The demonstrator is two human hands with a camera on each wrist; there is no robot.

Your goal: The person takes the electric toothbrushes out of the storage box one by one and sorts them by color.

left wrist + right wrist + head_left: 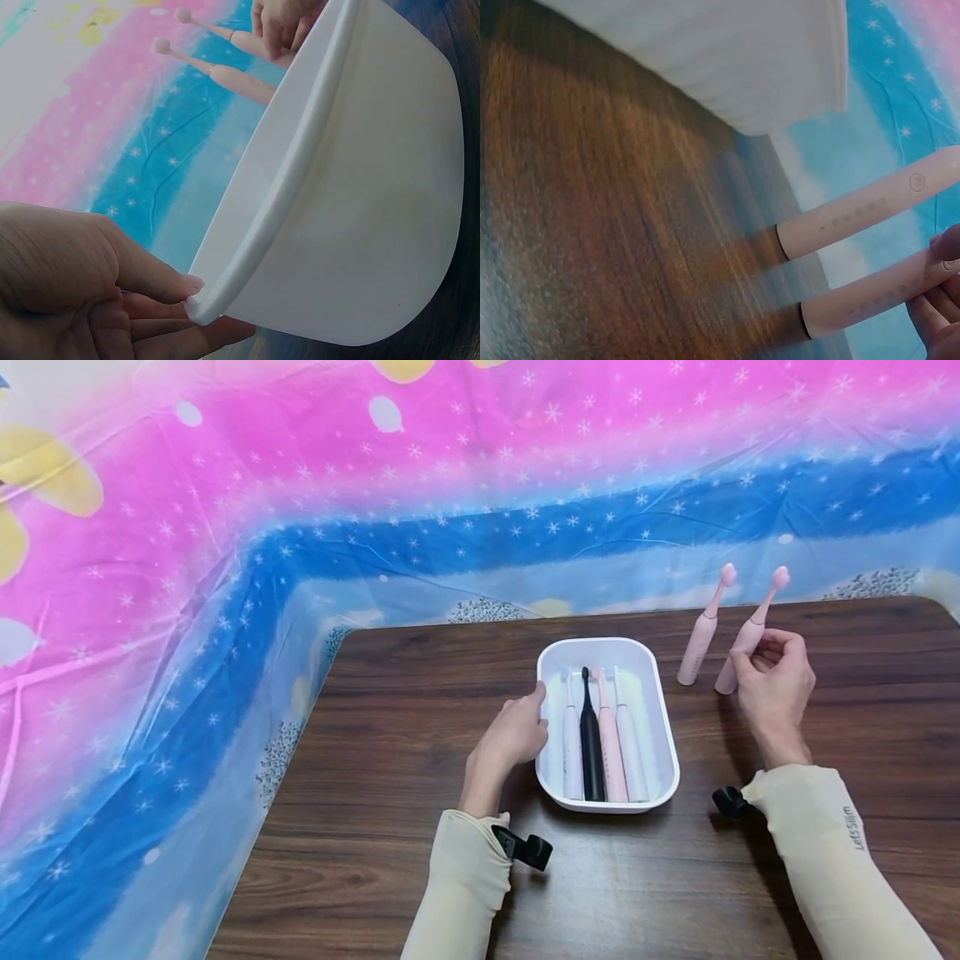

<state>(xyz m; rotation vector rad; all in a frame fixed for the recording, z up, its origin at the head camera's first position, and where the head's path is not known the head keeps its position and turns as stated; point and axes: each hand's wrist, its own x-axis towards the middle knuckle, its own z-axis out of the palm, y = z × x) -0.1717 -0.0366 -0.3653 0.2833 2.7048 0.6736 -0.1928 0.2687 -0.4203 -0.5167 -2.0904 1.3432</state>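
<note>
My left hand (517,731) pinches the left rim of a white plastic tray (607,807), thumb over the edge and fingers outside, as the left wrist view shows. Inside the tray lie a black electric toothbrush (592,752), a pink one (612,752) and two pale ones, side by side with heads pointing away. At the tray's right, my right hand (776,685) holds a pink electric toothbrush (748,639) by its handle, upright. Its base is at the tabletop; contact is hard to tell. Just left of it, a matching pink electric toothbrush (862,214) stands upright on its own.
A dark wood-grain table (375,760) carries everything. Behind its far and left edges hangs a pink and blue cloth (450,535) with snowflakes. Black camera mounts (528,850) are strapped at both wrists over cream sleeves.
</note>
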